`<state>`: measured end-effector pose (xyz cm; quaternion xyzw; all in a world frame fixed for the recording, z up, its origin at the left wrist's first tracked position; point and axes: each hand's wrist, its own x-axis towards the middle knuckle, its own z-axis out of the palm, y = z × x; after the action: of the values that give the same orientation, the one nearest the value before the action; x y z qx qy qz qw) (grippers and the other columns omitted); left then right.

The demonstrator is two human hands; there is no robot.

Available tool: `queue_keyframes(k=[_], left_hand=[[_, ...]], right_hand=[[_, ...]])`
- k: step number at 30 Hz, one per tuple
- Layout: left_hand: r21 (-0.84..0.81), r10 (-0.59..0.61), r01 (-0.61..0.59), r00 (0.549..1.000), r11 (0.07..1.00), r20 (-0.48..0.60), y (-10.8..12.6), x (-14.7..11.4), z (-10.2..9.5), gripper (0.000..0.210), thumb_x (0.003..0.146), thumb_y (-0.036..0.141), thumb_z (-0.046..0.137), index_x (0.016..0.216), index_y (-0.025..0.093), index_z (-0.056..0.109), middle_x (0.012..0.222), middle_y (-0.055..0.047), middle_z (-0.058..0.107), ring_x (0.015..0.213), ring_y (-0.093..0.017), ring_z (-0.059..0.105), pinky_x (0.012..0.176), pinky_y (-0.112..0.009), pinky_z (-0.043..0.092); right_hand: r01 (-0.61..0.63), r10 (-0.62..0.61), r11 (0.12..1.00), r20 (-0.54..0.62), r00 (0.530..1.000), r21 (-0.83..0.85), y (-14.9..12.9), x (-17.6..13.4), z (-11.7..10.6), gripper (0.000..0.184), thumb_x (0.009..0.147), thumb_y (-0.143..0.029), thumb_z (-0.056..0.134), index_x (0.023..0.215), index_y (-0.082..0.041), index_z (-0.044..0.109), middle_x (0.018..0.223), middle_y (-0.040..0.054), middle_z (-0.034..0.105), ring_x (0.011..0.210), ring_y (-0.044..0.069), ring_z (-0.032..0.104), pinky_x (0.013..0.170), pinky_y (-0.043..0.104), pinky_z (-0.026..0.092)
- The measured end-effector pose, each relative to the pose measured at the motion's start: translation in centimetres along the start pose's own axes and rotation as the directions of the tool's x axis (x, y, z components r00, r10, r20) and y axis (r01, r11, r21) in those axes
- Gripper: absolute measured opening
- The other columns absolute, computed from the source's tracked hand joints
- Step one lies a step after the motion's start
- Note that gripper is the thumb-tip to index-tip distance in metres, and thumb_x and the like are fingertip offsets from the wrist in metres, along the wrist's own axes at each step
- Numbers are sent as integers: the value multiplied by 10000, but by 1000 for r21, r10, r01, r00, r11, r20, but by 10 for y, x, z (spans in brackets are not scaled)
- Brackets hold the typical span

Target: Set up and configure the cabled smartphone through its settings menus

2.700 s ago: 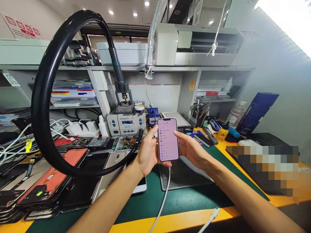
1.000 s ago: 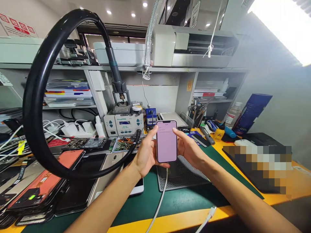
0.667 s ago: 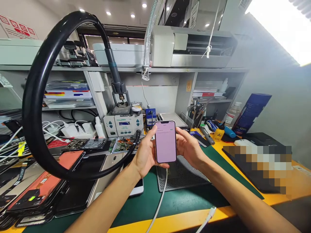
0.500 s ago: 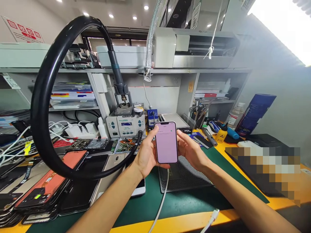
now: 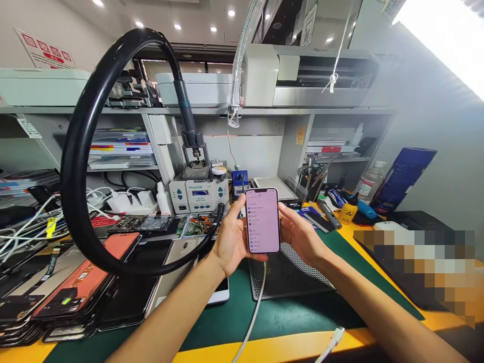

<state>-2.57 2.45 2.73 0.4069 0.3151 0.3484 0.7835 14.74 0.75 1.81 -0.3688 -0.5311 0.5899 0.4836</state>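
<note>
A smartphone (image 5: 262, 222) stands upright facing me, its pinkish screen showing a list with small icons. My left hand (image 5: 232, 239) is closed around its left side, thumb along the edge and fingers behind and below. My right hand (image 5: 300, 237) grips the right side, thumb near the upper edge; its other fingers are partly hidden behind the phone. A white cable (image 5: 257, 305) rises to just under the phone; fingers hide whether it is plugged in. Below lies a dark perforated pad (image 5: 291, 282) on the green mat (image 5: 212, 325).
Stacked phone parts (image 5: 83, 282) cover the left bench. A thick black hose (image 5: 71, 166) loops above them from the soldering station (image 5: 198, 194). A loose cable plug (image 5: 336, 337) lies at the front edge. Right stand a yellow bottle (image 5: 348, 209) and a clear bottle (image 5: 368, 181).
The phone screen has switched from a nearly blank page with a green toggle to a list with icons. Both hands keep their hold; the view has shifted slightly.
</note>
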Motion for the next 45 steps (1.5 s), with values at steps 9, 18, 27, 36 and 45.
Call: queue_keyframes(k=[9, 18, 27, 36, 45], left_hand=[[-77, -5, 11, 997, 997, 78, 2, 0, 1, 795, 920, 721, 311, 1244, 87, 663, 1100, -228, 688, 917, -366, 687, 562, -432, 586], [-62, 17, -12, 996, 998, 84, 2, -1, 1, 773, 924, 701, 340, 1248, 78, 663, 1019, -219, 700, 863, -356, 694, 544, -407, 573], [-73, 14, -7, 996, 997, 92, 1, -1, 1, 747, 929, 690, 352, 1277, 101, 650, 1035, -198, 697, 863, -318, 693, 576, -367, 572], [-80, 13, -5, 995, 997, 102, 1, -1, 0, 717, 929, 684, 371, 1247, 112, 664, 1023, -189, 703, 860, -318, 698, 616, -395, 584], [-78, 14, -5, 993, 997, 119, 0, 0, -1, 740, 928, 686, 373, 1289, 99, 643, 1025, -201, 703, 846, -329, 699, 582, -400, 576]], right_hand=[[36, -36, 999, -38, 999, -16, 3, 3, -3, 294, 887, -386, 592, 1094, -203, 692, 1046, 68, 724, 896, 245, 646, 746, 347, 502], [68, -75, 987, -48, 996, -145, 7, 5, -5, 316, 892, -380, 664, 1149, -198, 683, 1112, 75, 713, 960, 246, 647, 843, 390, 507], [103, -110, 972, -22, 994, -213, 4, 5, -2, 313, 853, -297, 690, 1143, -185, 655, 1117, 70, 708, 1004, 247, 642, 909, 407, 496], [107, -115, 967, -21, 993, -230, 4, 4, -2, 331, 818, -233, 674, 1146, -186, 654, 1134, 66, 706, 1027, 256, 640, 921, 413, 488], [70, -79, 985, -53, 995, -159, 5, 5, -4, 285, 877, -335, 663, 1126, -198, 677, 1114, 65, 716, 976, 245, 648, 867, 389, 499]])
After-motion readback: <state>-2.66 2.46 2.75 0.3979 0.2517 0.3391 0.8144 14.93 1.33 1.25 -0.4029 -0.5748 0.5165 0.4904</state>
